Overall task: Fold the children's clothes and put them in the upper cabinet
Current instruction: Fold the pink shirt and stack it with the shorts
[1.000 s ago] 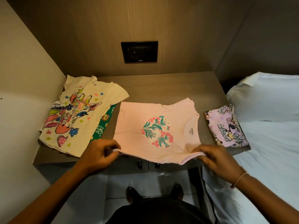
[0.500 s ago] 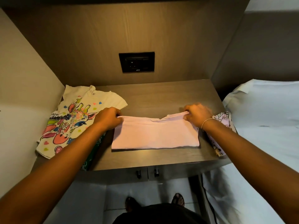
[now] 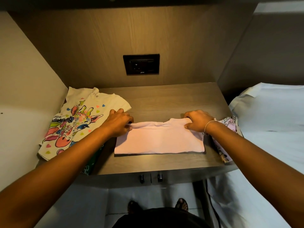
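A pink children's shirt [image 3: 159, 140] lies folded in half on the wooden counter [image 3: 164, 99], its print hidden inside. My left hand [image 3: 119, 123] pinches the far left corner of the fold. My right hand [image 3: 198, 120], with a thin bracelet at the wrist, grips the far right corner. A cream shirt with a bright giraffe print [image 3: 77, 122] lies spread at the left, over a green garment [image 3: 89, 167]. A folded lilac patterned garment [image 3: 225, 145] sits at the right, partly under my right forearm.
A black wall socket [image 3: 141, 64] is set in the back panel. Two small cabinet handles [image 3: 150, 177] sit below the counter edge. A bed with white sheets [image 3: 271, 129] adjoins on the right. A pale wall closes off the left.
I lifted the shirt's near hem and carried it away from me over the print, folding the shirt in half. Both hands now rest at the far edge.
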The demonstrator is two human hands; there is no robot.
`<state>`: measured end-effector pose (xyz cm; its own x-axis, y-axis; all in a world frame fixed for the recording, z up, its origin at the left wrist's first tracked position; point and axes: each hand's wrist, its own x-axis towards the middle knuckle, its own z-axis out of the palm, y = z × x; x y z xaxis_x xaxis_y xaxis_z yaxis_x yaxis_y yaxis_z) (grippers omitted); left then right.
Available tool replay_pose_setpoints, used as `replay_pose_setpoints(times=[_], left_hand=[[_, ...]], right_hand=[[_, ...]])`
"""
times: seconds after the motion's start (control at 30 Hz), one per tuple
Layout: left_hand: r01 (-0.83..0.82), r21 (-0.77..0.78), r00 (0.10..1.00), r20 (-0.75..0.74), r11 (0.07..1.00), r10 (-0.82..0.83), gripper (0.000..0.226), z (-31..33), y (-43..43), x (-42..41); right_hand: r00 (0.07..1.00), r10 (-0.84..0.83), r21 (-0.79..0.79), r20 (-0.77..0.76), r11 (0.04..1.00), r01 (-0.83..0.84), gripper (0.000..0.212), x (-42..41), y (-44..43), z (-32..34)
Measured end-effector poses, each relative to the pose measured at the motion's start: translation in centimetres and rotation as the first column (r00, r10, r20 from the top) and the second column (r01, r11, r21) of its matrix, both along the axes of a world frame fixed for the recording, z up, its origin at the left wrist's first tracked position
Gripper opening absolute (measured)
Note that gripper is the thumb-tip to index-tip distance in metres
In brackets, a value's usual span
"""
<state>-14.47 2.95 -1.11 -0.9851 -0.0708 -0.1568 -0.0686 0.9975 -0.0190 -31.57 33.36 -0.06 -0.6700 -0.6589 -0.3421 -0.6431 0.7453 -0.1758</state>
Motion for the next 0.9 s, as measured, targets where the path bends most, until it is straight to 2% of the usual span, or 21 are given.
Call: replay_pose_setpoints(times=[0.07, 0.17, 0.23, 0.3, 0.37, 0.4, 0.53, 0.7, 0.9], left_hand=[[-0.004, 0.021, 0.995, -0.096, 1.0, 0.006, 0.025, 0.5, -0.2, 0.5], [0.054, 0.023, 0.958, -0.283, 0.998, -0.045, 0.022, 1.6, -0.2, 2.1], [0.132, -0.011, 0.942, -0.309, 0.991, -0.129, 0.026, 2.0, 0.3, 3.7], [0.199, -0.014, 0.968, -0.153, 0.98, -0.199, 0.032, 1.7, 1.2, 5.1], [0.159, 0.006, 0.986, 0.044, 0.987, -0.159, 0.043, 1.1, 2.0, 6.2], [0.127, 0.005, 0.989, 0.078, 0.992, -0.127, 0.048, 1.1, 2.2, 6.6], [0.013, 0.043, 0.996, -0.084, 0.999, -0.009, 0.064, 2.1, 4.8, 7.2], [-0.101, 0.019, 0.99, 0.101, 0.995, 0.099, 0.054, 1.0, 9.2, 7.6], [-0.075, -0.004, 0.984, 0.163, 0.997, 0.075, 0.057, 2.2, 8.3, 1.8]], right_hand=[[0.998, -0.003, -0.095, -0.056, 0.995, -0.002, 0.022, 0.6, 0.4, 0.7], [0.97, -0.008, -0.251, -0.243, 0.966, -0.055, 0.012, 2.3, 2.0, 1.1], [0.947, 0.012, -0.241, -0.322, 0.966, -0.095, 0.016, 3.8, 3.2, 0.9], [0.946, 0.1, -0.121, -0.309, 0.982, -0.143, 0.021, 4.9, 4.1, 0.6], [0.951, 0.169, -0.013, -0.261, 0.984, -0.178, 0.033, 5.5, 4.7, 0.5], [0.954, 0.165, -0.02, -0.251, 0.984, -0.176, 0.035, 5.6, 4.9, 0.7], [0.94, 0.133, -0.224, -0.315, 0.951, -0.21, 0.029, 5.3, 4.9, 1.1], [0.939, 0.258, -0.007, -0.227, 0.964, -0.267, 0.035, 5.6, 4.3, 0.4], [0.966, 0.179, -0.011, -0.189, 0.983, -0.184, 0.038, 9.0, 6.1, 0.1]])
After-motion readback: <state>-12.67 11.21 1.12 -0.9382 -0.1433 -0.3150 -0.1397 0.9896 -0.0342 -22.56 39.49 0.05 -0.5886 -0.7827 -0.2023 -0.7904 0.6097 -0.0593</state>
